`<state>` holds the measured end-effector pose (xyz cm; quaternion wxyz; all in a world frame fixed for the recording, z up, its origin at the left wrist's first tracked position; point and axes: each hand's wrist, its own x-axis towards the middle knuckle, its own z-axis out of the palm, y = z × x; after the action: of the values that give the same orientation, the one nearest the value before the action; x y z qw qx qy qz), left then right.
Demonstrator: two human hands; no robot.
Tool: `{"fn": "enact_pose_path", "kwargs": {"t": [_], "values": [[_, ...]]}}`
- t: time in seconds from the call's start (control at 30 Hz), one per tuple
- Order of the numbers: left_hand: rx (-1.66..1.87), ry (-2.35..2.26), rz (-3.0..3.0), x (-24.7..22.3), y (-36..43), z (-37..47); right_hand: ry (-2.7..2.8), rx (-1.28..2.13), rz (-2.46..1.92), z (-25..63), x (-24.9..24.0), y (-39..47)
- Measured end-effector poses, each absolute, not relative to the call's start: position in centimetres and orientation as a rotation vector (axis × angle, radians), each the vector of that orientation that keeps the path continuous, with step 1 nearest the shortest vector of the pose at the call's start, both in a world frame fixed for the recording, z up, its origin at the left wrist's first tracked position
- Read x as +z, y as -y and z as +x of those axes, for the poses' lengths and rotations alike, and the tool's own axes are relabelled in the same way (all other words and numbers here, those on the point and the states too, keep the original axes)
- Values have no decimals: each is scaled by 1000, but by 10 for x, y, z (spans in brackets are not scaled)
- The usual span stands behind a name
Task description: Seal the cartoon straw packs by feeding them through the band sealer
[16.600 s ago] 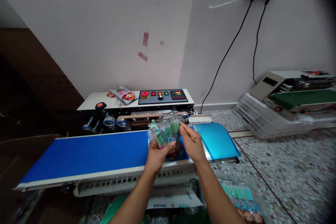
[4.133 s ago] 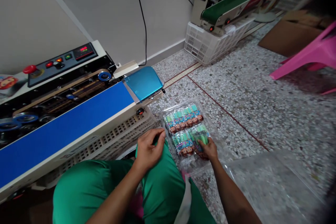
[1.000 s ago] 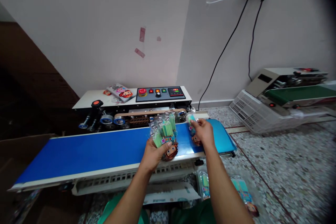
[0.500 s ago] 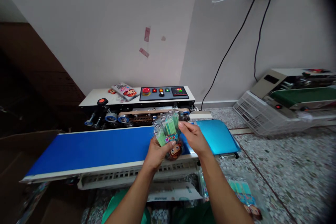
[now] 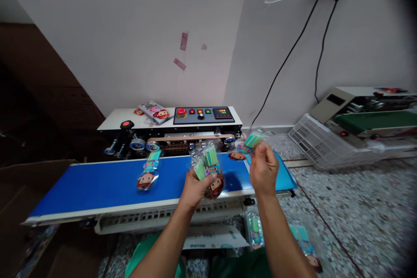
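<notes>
My left hand (image 5: 196,189) is closed round a few clear plastic packets (image 5: 208,169) with green strips and a cartoon face, held over the blue conveyor belt (image 5: 107,182). Farther right, my right hand (image 5: 264,167) pinches one single packet (image 5: 252,141) by its upper end, above the belt's right part. Its cartoon face points left, toward the sealing rollers. Another packet (image 5: 149,171) lies flat on the belt at the left, its top edge close to the band sealing machine (image 5: 195,139).
The control panel (image 5: 203,115) has a red button and lit display. A printed pouch (image 5: 155,112) lies on the machine top. More packets (image 5: 302,241) are on the speckled floor at lower right. A white crate (image 5: 314,143) holds a second machine (image 5: 374,117). Cardboard stands left.
My right hand has moved right, away from the bundle, with one packet drawn off. A packet has come into view on the left of the belt. My left hand stays nearly still.
</notes>
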<state>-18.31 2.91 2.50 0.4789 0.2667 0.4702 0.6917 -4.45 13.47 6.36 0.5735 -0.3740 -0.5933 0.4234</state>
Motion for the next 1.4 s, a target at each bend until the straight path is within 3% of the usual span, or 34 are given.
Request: {"fn": "enact_pose_path", "kwargs": {"t": [0.23,0.47,0.63,0.87,1.07,1.4], "values": [[1629,-1131,663,28,-27,-181,1516,869,-988,-26,55,-152],[1617,-1115,647,30,-27,-181,1830,347,-1577,-9,27,-182],[1621,-1119,634,29,-27,-181,1887,296,-1862,-27,17,-187],[1636,-1140,634,26,-28,-183,1875,476,-1430,-57,27,-169],[1728,-1157,587,29,-30,-183,1773,1410,-812,-69,47,-130],[1752,-1181,545,28,-30,-182,1453,1070,-943,-62,50,-131]]}}
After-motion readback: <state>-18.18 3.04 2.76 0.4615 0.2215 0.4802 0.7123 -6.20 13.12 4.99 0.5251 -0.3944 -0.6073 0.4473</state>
